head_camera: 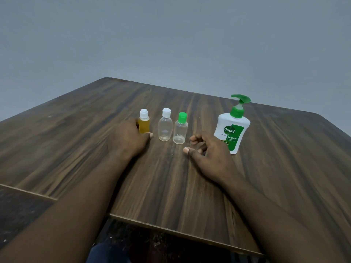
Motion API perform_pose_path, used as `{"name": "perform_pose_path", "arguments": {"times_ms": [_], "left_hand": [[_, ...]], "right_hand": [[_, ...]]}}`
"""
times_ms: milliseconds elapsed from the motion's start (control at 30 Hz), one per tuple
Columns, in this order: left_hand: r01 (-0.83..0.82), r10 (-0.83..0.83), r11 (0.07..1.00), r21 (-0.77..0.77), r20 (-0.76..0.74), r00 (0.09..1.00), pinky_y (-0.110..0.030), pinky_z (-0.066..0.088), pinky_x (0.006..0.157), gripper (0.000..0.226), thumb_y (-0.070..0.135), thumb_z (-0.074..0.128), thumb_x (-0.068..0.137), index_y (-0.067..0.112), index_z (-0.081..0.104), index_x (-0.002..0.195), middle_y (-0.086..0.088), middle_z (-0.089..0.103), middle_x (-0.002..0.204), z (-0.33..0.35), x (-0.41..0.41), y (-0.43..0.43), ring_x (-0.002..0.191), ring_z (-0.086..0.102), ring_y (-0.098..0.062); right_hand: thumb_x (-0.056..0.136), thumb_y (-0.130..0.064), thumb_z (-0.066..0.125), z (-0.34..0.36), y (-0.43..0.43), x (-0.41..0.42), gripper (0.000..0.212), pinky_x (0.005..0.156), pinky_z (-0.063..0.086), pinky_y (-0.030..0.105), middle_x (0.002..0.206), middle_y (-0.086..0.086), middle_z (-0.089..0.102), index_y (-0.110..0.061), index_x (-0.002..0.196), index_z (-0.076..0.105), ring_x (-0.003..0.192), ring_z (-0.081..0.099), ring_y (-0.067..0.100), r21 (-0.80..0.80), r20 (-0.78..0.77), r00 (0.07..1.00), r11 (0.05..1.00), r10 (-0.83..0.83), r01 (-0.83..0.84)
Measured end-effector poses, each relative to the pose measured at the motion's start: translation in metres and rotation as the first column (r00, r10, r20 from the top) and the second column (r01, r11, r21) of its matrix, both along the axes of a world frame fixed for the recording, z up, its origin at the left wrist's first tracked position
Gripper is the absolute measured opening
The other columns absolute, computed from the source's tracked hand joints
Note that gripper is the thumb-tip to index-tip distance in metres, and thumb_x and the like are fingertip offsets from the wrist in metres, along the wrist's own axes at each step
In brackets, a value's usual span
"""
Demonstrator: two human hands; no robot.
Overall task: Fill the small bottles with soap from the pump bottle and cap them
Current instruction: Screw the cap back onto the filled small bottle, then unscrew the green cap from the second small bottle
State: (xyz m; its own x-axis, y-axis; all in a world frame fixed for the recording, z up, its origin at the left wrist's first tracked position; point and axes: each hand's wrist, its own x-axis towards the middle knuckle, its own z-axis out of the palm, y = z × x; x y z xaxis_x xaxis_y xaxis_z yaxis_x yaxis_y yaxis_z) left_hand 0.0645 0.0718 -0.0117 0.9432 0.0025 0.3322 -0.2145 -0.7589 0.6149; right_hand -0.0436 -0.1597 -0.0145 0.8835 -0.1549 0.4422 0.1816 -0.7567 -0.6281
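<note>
White-capped empty bottle (165,128) and green-capped empty bottle (180,132) stand mid-counter (76,130). Both are probably light, thin-walled and easily tipped; grasp at the body. Left hand (129,137) touches the filled bottle (144,125); whether its fingers grip cannot be told. Right hand (207,152): fingers loosely curled, empty.

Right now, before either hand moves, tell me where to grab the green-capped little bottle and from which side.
Take the green-capped bottle by its clear body, just under the cap, coming from its right with the right hand. It stands upright, another empty bottle crowds its left, and the right side looks open. A body grip probably leaves the cap free to twist.
</note>
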Motion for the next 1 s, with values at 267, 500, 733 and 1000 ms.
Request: {"name": "perform_pose_path", "arguments": {"times_ms": [267, 500, 733, 1000], "left_hand": [[0.104, -0.104, 0.995, 0.01, 0.013, 0.994, -0.039, 0.055, 0.075, 0.029, 0.049, 0.078, 0.076, 0.029, 0.065, 0.092, 0.006, 0.072, 0.087, 0.0, 0.012, -0.007, 0.084, 0.066, -0.021], [0.146, -0.145, 0.989, -0.024, 0.043, 0.988, -0.04, 0.056, 0.075, 0.029, 0.045, 0.081, 0.074, 0.027, 0.068, 0.093, 0.009, 0.072, 0.085, -0.003, 0.013, -0.005, 0.083, 0.067, -0.019], [0.169, -0.166, 0.984, -0.052, 0.051, 0.985, -0.037, 0.054, 0.074, 0.027, 0.041, 0.083, 0.076, 0.025, 0.07, 0.093, 0.007, 0.072, 0.084, -0.002, 0.012, -0.005, 0.08, 0.066, -0.015], [0.16, -0.154, 0.982, -0.098, 0.064, 0.986, -0.029, 0.044, 0.068, 0.036, 0.031, 0.081, 0.077, 0.025, 0.061, 0.107, 0.011, 0.067, 0.091, -0.001, 0.01, -0.007, 0.084, 0.064, -0.013]], "right_hand": [[0.085, -0.047, 0.078, 0.004, 0.02, 0.027, 0.078, 0.099, 0.05, 0.032, 0.143, -0.005, 0.057, -0.024, 0.151, 0.042, 0.109, 0.064, 0.011, -0.109, -0.009, 0.998, 0.992, -0.065, 0.064], [0.082, -0.045, 0.083, 0.008, 0.025, 0.053, 0.075, 0.1, 0.053, 0.039, 0.133, -0.006, 0.066, -0.027, 0.144, 0.045, 0.12, 0.062, 0.016, 0.025, -0.043, 0.993, 0.993, -0.112, 0.114], [0.085, -0.032, 0.074, 0.005, 0.021, 0.045, 0.033, 0.082, 0.05, 0.033, 0.103, -0.015, 0.059, -0.028, 0.111, 0.055, 0.098, 0.063, 0.017, -0.013, 0.014, 0.99, 0.99, -0.142, 0.142], [0.082, -0.033, 0.073, 0.005, 0.016, 0.042, 0.038, 0.08, 0.054, 0.036, 0.105, -0.009, 0.068, -0.027, 0.116, 0.056, 0.091, 0.065, 0.018, 0.02, -0.017, 0.993, 0.993, -0.115, 0.115]]}}
